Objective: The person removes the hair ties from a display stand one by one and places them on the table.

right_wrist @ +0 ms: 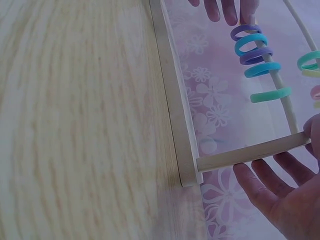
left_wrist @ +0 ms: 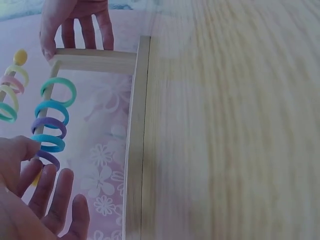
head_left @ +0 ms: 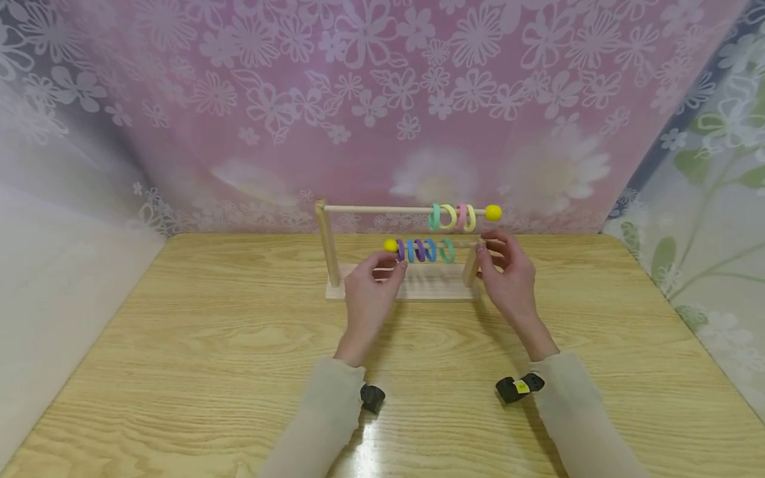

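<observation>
A wooden rack (head_left: 370,290) stands on the table, with rods at two heights. Four-plus rings hang on the lower rod: purple rings (head_left: 420,250), blue rings (head_left: 431,250) and a green ring (head_left: 447,251). A yellow ball (head_left: 390,245) caps its left end. My left hand (head_left: 373,285) has its thumb and index finger at this end, beside the ball and the outermost purple ring (left_wrist: 48,159); whether they pinch either is unclear. At the other end, my right hand (head_left: 509,275) holds the top of the right post (right_wrist: 255,151) between thumb and fingers.
The upper rod (head_left: 376,210) carries green, pale yellow and pink rings (head_left: 462,217) near another yellow ball (head_left: 493,213). It joins the left post (head_left: 328,245). A flowered pink cloth (head_left: 370,153) hangs behind the wood-grain table (head_left: 239,372). Black straps sit at both wrists.
</observation>
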`<state>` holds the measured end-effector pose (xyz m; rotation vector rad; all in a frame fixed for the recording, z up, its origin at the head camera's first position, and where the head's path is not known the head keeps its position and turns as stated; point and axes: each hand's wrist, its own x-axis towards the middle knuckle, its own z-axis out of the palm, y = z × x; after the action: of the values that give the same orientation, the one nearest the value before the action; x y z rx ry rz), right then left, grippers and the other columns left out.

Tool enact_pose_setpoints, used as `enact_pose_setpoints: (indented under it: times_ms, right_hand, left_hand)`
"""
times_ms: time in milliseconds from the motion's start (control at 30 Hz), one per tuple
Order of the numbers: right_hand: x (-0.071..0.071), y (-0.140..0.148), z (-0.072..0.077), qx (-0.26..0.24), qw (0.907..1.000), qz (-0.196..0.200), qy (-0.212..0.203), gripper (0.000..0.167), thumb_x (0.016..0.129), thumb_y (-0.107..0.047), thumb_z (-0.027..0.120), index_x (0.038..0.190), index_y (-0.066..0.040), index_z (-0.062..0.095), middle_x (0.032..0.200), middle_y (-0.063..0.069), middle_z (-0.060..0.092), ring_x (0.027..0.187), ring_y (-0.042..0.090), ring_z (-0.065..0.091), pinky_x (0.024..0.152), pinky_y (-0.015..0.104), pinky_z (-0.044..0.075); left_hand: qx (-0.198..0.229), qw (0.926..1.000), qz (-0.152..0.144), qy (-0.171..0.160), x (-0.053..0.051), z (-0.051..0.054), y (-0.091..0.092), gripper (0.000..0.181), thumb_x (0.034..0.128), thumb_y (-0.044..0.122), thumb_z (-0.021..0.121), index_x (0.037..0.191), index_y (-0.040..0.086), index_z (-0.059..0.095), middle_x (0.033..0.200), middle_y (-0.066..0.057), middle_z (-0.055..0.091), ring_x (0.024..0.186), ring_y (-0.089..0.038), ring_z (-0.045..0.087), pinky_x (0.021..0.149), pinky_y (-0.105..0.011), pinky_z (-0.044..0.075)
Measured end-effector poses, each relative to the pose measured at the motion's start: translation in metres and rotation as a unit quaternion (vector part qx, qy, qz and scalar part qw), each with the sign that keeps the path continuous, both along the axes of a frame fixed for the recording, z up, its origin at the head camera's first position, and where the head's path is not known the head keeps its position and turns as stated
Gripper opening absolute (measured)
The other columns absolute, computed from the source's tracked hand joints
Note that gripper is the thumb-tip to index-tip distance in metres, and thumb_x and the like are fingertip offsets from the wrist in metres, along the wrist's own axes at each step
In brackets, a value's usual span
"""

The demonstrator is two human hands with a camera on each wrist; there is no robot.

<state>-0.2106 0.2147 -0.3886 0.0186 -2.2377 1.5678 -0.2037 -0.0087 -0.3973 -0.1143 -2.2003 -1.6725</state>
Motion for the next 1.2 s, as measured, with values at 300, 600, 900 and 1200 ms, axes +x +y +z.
enact_pose_setpoints:
  times_ms: [300,600,900,1200]
  right_hand:
    - [0.0018,-0.0003,0.0018,0.015,0.9998,-0.005,-0.015,0.032,0.104,-0.027,0.058,0.131,-0.010,0.058,0.119,0.012,0.064,0.097,0.021,0.068,0.072,0.028,0.063]
    - [0.0005,0.0000,0.0017,0.008,0.9999,0.000,-0.008,0.031,0.104,-0.026,0.058,0.129,-0.009,0.058,0.118,0.015,0.065,0.097,0.031,0.070,0.068,0.024,0.062]
    - [-0.0014,-0.0006,0.0024,0.001,0.9999,-0.005,-0.009,0.030,0.104,-0.025,0.058,0.129,-0.009,0.058,0.116,0.012,0.065,0.098,0.032,0.070,0.069,0.029,0.063]
    - [-0.0020,-0.0015,0.0037,0.002,0.9999,-0.006,-0.014,0.031,0.104,-0.027,0.058,0.129,-0.010,0.058,0.117,0.013,0.065,0.100,0.032,0.070,0.067,0.024,0.061]
  left_hand:
    - [-0.024,0.9989,0.027,-0.031,0.0011,0.0013,0.0062,0.017,0.0916,0.026,0.077,0.104,0.015,0.080,0.090,-0.001,0.079,0.079,-0.018,0.074,0.073,-0.032,0.060]
    - [-0.022,0.9983,0.042,-0.034,-0.0019,0.0005,0.0088,0.012,0.0909,0.027,0.077,0.094,0.015,0.079,0.086,0.000,0.078,0.075,-0.015,0.073,0.070,-0.030,0.058]
    - [0.002,0.9990,0.042,-0.015,-0.0017,-0.0015,0.0052,0.015,0.0929,0.027,0.075,0.099,0.014,0.079,0.101,-0.002,0.078,0.081,-0.022,0.074,0.070,-0.031,0.060]
    - [0.009,0.9986,0.047,0.024,-0.0035,-0.0021,0.0007,0.012,0.0927,0.021,0.075,0.098,0.011,0.080,0.094,-0.002,0.080,0.077,-0.017,0.074,0.069,-0.027,0.060]
